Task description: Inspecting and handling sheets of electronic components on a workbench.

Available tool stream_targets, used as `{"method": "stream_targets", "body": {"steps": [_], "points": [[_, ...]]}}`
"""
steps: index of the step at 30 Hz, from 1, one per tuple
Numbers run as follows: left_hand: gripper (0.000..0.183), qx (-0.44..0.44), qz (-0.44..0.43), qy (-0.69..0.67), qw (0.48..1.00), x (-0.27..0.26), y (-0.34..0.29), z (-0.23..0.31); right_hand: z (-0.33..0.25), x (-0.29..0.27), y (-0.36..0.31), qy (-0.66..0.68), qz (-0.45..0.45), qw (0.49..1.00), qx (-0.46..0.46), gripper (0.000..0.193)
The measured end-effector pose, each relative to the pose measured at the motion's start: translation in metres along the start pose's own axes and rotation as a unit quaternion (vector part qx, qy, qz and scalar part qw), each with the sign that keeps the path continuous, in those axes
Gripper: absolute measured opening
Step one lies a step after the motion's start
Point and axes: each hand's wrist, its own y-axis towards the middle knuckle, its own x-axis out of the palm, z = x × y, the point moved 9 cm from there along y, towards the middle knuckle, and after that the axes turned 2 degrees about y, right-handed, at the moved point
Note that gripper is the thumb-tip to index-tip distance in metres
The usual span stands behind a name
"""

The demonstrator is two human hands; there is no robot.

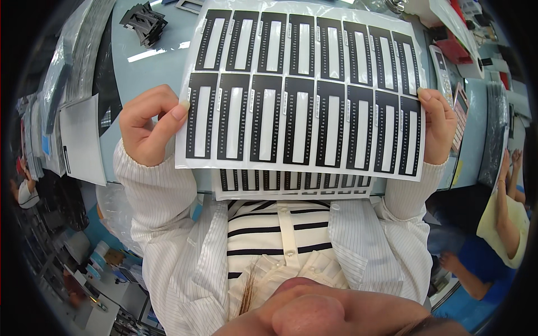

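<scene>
A white sheet of stickers (302,78) is held up over the table by its two side edges. It carries two rows of black rectangular frames with pale windows and fine markings along their sides. My left hand (150,124) is closed on its left edge, the thumb on top and the fingers partly behind. At the right edge, my right hand (438,124) pinches the sheet with the thumb in front. Below it, close to my body, another sheet with the same black frames (294,195) shows, mostly covered by the held one.
A small pile of loose black frames (144,23) lies on the glossy table (134,64) at the far left. Plastic-wrapped stacks (84,50) stand at left beside a white panel (83,137). A white keypad device (440,63) lies right. Another person in a yellow top (504,224) is nearby.
</scene>
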Motion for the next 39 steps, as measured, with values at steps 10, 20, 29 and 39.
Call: {"method": "stream_targets", "body": {"steps": [10, 20, 29, 39], "points": [[0.015, 0.011, -0.016, -0.005, 1.000, 0.002, 0.002, 0.005, -0.009, -0.001, 0.000, -0.021, 0.015, 1.000, -0.015, 0.008], [0.015, 0.017, -0.028, -0.012, 0.999, 0.005, 0.001, 0.008, -0.018, -0.003, -0.002, -0.027, 0.021, 0.998, -0.053, 0.008], [0.014, 0.023, -0.029, -0.008, 0.999, 0.005, 0.003, 0.011, -0.019, -0.006, -0.002, -0.040, 0.030, 0.997, -0.064, 0.009], [0.015, 0.008, -0.023, -0.018, 1.000, 0.005, 0.000, 0.009, -0.014, -0.003, -0.001, -0.040, 0.011, 0.998, -0.047, 0.010]]}}
